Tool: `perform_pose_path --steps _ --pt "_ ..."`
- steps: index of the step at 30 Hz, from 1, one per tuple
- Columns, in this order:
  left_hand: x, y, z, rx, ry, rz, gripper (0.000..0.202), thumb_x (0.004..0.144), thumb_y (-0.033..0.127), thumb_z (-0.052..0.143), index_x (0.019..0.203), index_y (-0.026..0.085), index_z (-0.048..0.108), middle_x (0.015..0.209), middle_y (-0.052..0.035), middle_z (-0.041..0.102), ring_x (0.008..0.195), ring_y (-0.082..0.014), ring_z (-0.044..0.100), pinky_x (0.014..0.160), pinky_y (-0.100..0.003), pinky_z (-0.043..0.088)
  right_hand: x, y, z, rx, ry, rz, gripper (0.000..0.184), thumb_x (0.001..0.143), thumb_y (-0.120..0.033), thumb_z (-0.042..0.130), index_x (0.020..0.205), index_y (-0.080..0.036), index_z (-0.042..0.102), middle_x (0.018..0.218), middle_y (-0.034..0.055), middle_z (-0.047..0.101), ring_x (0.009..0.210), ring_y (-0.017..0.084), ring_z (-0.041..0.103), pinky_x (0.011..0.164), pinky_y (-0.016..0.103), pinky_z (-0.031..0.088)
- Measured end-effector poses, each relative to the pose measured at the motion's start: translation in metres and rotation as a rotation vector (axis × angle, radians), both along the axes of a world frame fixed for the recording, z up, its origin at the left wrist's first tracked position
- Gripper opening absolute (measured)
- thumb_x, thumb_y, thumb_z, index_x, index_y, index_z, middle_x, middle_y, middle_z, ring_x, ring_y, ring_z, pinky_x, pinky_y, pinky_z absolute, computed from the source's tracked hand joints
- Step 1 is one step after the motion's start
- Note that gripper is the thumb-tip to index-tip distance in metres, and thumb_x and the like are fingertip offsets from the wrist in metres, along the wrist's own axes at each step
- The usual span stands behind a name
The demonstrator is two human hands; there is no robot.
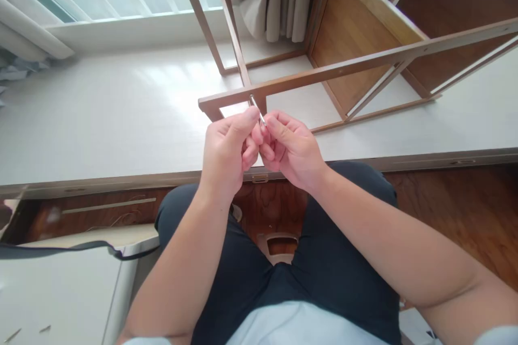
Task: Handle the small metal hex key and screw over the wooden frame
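A thin, shiny metal rod (258, 110), perhaps a bolt or screw, slants up and to the left between my two hands. My left hand (229, 145) has its thumb and fingers closed around the rod's middle. The thumb and fingertips of my right hand (289, 143) pinch its lower end. The rod's upper tip appears in front of the near rail of a brown wooden frame (283, 82); whether it touches the wood I cannot tell. This frame lies on its side, with slim legs, crossbars and a wooden panel (356, 27).
The frame rests on a pale window ledge (101, 108) with grey curtains (283, 5) behind it. Below left, a white surface (60, 291) carries a couple of small slim pieces. My knees are against the ledge's front edge, above a dark wooden floor (453, 199).
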State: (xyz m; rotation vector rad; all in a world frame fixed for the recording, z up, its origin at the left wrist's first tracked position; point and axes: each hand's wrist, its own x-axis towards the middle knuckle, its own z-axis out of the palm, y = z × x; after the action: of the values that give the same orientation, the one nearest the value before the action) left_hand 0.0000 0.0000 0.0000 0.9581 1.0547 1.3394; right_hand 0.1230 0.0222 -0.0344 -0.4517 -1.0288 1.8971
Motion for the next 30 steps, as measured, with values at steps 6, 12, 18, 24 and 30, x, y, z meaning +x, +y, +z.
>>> perform_pose_path --steps 6,12,18,24,30 --pt "0.004 0.008 -0.001 -0.025 -0.075 -0.004 0.053 0.082 0.058 0.075 0.058 0.017 0.051 0.038 0.0074 0.034 0.031 -0.0022 0.027 0.035 -0.019 0.017 0.008 0.006 0.007 0.044 -0.127 -0.012 0.041 0.091 -0.057 0.072 0.084 -0.021 0.055 0.055 -0.0069 0.055 0.044 0.005 0.045 0.042 0.017 0.033" --pt "0.006 0.012 -0.005 -0.083 -0.119 0.068 0.041 0.082 0.054 0.077 0.071 0.018 0.060 0.042 0.0081 0.038 0.034 -0.0025 0.031 0.036 -0.020 0.016 0.010 0.006 0.013 -0.011 -0.158 -0.015 0.041 0.088 -0.052 0.077 0.080 -0.021 0.051 0.056 -0.0068 0.054 0.046 0.005 0.045 0.045 0.016 0.036" --pt "0.008 0.019 -0.004 -0.124 -0.214 0.095 0.040 0.084 0.059 0.074 0.088 0.019 0.070 0.043 0.0087 0.039 0.034 -0.0020 0.027 0.035 -0.020 0.017 0.009 0.004 0.017 -0.024 -0.166 -0.050 0.039 0.089 -0.048 0.078 0.079 -0.021 0.050 0.055 -0.0073 0.051 0.050 0.007 0.051 0.048 0.017 0.042" --pt "0.014 0.021 -0.001 -0.168 -0.304 0.116 0.039 0.089 0.058 0.069 0.089 0.020 0.071 0.041 0.0082 0.035 0.034 -0.0032 0.025 0.035 -0.021 0.018 0.009 0.002 0.019 -0.001 -0.177 -0.112 0.039 0.088 -0.047 0.078 0.080 -0.022 0.049 0.055 -0.0066 0.050 0.059 0.010 0.061 0.048 0.016 0.043" --pt "0.017 0.020 0.000 -0.196 -0.321 0.099 0.039 0.094 0.058 0.062 0.088 0.020 0.071 0.041 0.0081 0.031 0.035 -0.0033 0.021 0.035 -0.020 0.018 0.009 -0.001 0.019 0.011 -0.185 -0.210 0.040 0.084 -0.048 0.082 0.084 -0.023 0.051 0.059 -0.0069 0.051 0.060 0.010 0.062 0.050 0.019 0.048"
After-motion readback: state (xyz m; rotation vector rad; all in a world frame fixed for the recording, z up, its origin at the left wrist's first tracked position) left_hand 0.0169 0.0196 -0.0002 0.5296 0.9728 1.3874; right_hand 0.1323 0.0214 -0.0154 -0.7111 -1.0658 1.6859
